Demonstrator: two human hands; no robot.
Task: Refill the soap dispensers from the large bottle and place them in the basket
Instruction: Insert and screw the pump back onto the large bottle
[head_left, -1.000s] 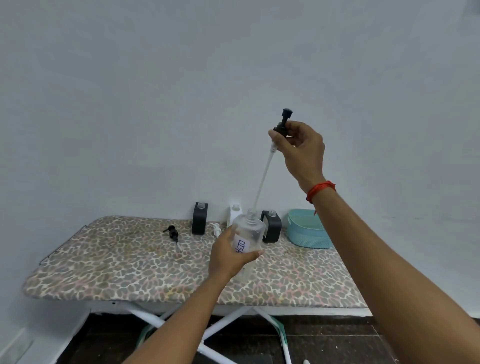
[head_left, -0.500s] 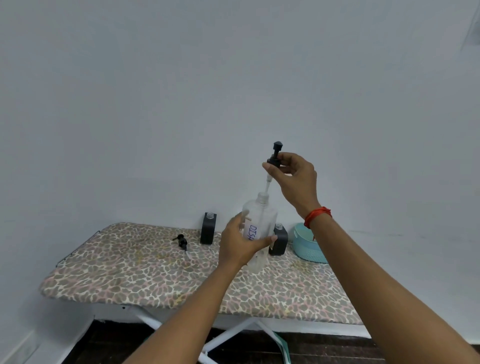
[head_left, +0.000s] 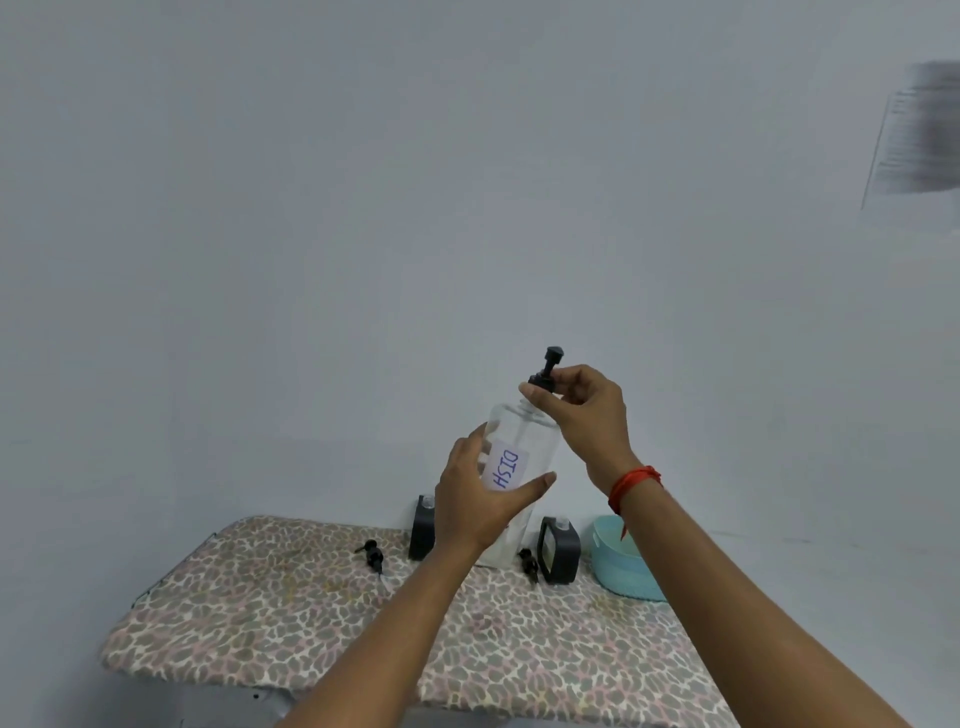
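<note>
My left hand grips a clear soap dispenser bottle with a white label reading DISH, held up above the table. My right hand pinches the black pump head at the bottle's neck, its tube down inside the bottle. Two black dispensers stand uncapped at the back of the table. Two loose black pump heads lie beside them. A light blue basket sits at the back right.
The table is an ironing board with a leopard-print cover, set against a plain grey wall. A blurred dark object shows at the upper right edge.
My right hand lowered the pump head and its tube down into the clear bottle until the cap reached the neck. My left hand raised the bottle, and the view tilted upward.
</note>
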